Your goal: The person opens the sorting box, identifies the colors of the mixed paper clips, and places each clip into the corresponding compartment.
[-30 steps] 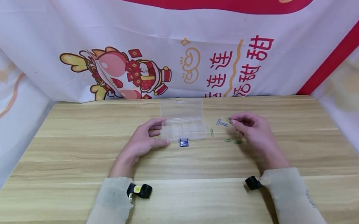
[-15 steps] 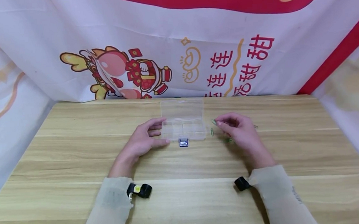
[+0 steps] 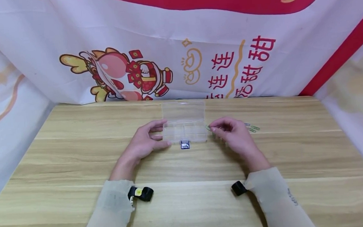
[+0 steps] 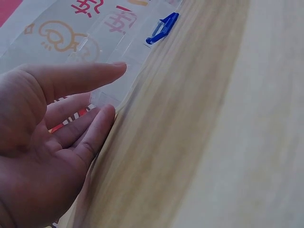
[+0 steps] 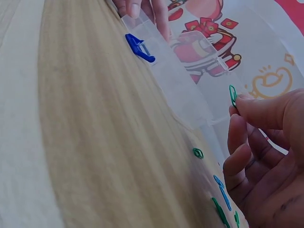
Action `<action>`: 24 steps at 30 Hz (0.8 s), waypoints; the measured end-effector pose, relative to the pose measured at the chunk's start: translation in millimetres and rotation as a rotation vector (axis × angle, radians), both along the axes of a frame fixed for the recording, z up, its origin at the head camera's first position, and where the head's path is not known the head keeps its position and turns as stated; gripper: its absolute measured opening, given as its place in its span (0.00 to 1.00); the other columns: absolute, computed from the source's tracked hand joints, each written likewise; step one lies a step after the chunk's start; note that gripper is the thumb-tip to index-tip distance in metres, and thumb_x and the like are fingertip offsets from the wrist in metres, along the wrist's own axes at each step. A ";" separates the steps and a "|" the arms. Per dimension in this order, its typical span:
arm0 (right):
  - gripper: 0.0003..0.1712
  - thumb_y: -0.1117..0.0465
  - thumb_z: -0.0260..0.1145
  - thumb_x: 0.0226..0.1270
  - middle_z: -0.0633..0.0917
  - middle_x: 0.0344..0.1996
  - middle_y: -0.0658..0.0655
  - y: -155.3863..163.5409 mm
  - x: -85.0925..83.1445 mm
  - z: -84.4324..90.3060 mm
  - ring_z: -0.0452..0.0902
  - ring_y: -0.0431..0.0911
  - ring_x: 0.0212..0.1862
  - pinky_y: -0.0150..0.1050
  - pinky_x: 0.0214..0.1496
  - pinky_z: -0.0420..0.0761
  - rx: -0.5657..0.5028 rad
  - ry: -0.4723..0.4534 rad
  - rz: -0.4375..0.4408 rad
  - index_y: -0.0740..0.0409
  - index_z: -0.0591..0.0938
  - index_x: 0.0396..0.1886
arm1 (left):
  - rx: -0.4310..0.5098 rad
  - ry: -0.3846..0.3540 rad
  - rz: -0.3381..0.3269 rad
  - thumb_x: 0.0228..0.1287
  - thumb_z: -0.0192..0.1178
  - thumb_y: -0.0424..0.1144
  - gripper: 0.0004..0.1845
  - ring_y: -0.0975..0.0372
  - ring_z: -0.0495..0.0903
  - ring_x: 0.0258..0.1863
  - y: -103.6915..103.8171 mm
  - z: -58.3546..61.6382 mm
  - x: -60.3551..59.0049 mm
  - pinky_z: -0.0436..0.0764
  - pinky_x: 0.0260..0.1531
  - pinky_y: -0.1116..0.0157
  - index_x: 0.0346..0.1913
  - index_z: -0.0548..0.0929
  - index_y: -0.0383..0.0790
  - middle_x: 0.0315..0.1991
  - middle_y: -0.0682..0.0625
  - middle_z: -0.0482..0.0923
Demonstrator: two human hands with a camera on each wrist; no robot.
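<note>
Over the counter (image 3: 188, 211), left hand (image 3: 143, 140) gripping the case (image 5: 170, 92), your right hand (image 3: 233, 135) pinches a likely light, springy green paperclip (image 5: 232, 93), best held endwise.

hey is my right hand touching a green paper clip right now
Touching. The right wrist view shows the right hand pinching the green paper clip at the thumb tip, one end sticking up above the grip.
</note>
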State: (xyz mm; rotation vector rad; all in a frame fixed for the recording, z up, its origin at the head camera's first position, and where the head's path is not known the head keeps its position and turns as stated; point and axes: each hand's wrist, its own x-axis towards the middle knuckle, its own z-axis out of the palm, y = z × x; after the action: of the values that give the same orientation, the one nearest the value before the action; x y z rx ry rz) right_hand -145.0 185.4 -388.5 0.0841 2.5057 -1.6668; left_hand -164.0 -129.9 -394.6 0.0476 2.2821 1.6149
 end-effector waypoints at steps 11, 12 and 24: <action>0.08 0.59 0.71 0.77 0.86 0.37 0.56 -4.1 1.5 0.6 0.77 0.47 0.35 0.34 0.27 0.78 0.022 0.028 0.011 0.54 0.90 0.50 | -0.007 0.023 0.014 0.59 0.79 0.29 0.42 0.50 0.81 0.57 1.5 -0.9 1.1 0.84 0.52 0.66 0.77 0.76 0.49 0.67 0.41 0.77; 0.08 0.59 0.71 0.77 0.86 0.37 0.56 -4.5 1.3 0.5 0.77 0.47 0.35 0.33 0.27 0.78 0.023 0.029 0.011 0.54 0.90 0.50 | -0.007 0.023 0.015 0.59 0.79 0.29 0.42 0.50 0.81 0.57 1.6 -0.7 1.3 0.84 0.51 0.66 0.77 0.76 0.49 0.67 0.41 0.77; 0.07 0.59 0.70 0.78 0.86 0.39 0.57 -8.5 2.3 -0.9 0.77 0.49 0.38 0.33 0.31 0.79 0.055 0.020 0.036 0.53 0.90 0.49 | -0.016 0.017 0.017 0.58 0.79 0.29 0.43 0.51 0.81 0.58 1.7 2.5 2.5 0.84 0.56 0.62 0.77 0.76 0.52 0.67 0.44 0.78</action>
State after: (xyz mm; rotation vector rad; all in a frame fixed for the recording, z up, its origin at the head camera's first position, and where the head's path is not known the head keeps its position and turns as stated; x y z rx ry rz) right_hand -142.7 176.9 -389.4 0.0270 2.5522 -1.5934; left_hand -161.4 -128.1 -392.1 0.0387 2.3145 1.6102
